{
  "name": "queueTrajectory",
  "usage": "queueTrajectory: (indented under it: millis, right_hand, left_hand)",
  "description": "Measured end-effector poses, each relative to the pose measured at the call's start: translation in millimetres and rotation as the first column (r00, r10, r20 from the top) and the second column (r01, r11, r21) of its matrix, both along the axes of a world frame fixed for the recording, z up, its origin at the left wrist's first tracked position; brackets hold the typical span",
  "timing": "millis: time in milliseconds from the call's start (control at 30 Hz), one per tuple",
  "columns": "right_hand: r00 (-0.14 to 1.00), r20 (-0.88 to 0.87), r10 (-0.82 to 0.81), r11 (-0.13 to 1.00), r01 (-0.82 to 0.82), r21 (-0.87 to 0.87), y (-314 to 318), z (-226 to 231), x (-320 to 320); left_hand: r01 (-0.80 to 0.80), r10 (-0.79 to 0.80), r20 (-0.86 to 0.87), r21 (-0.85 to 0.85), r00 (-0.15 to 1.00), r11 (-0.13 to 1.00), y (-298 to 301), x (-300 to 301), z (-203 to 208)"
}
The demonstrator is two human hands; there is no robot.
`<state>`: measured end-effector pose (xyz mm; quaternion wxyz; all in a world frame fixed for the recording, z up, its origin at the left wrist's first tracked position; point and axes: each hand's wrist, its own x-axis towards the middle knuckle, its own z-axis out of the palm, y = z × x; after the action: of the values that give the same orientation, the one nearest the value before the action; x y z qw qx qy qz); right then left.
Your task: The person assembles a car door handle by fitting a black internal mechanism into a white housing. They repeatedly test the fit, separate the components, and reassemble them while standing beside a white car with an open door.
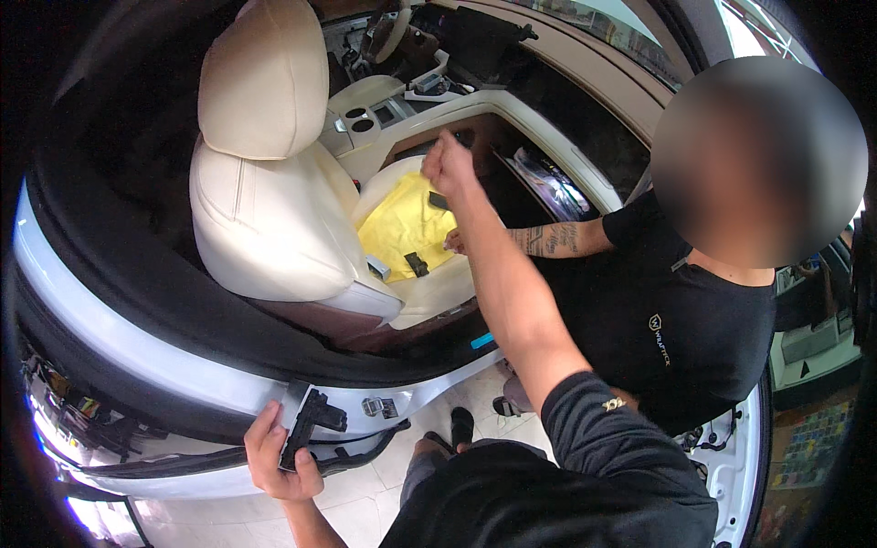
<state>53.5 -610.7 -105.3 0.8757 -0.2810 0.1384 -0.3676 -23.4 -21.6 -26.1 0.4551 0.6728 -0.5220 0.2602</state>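
My left hand (276, 454) is closed around a black plastic part (315, 418) with a stepped, angular shape, held low beside the car's door sill. A flat greyish edge shows behind that part. My right arm stretches forward over the cream front seat, and my right hand (448, 163) is closed above it; whatever its fingers hold, if anything, is hidden. Under it a yellow cloth (399, 224) covers the seat cushion. On the cloth lie a small black piece (416, 265) and a dark flat piece (438, 200).
A co-worker in a black shirt (630, 338) stands at the right, one hand (454, 240) at the cloth's edge. The cream seat back (269, 219) rises at the left. The centre console (365, 121) is beyond. A metal door latch (378, 406) sits near my left hand.
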Motion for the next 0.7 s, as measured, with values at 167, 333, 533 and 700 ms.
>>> queueTrajectory:
  millis: [167,333,533,700]
  right_hand:
    - [0.907,-0.269,-0.324,0.934,0.263,-0.241,14,-5,27]
    - [0.597,-0.772,-0.219,0.966,0.244,-0.084,210,-124,-92]
    - [0.820,-0.555,-0.138,0.976,0.207,0.063,206,-91,-141]
    - [0.855,-0.420,0.305,0.949,-0.234,0.212,293,-85,-195]
  left_hand:
    - [-0.019,0.019,-0.014,-0.006,1.000,1.000,0,-3,3]
    - [-0.041,0.041,0.012,0.021,0.999,0.999,2,-3,0]
    - [-0.041,0.041,0.018,0.038,0.999,0.998,2,-3,-2]
    - [-0.062,0.064,-0.036,0.054,0.997,0.997,4,-6,-5]
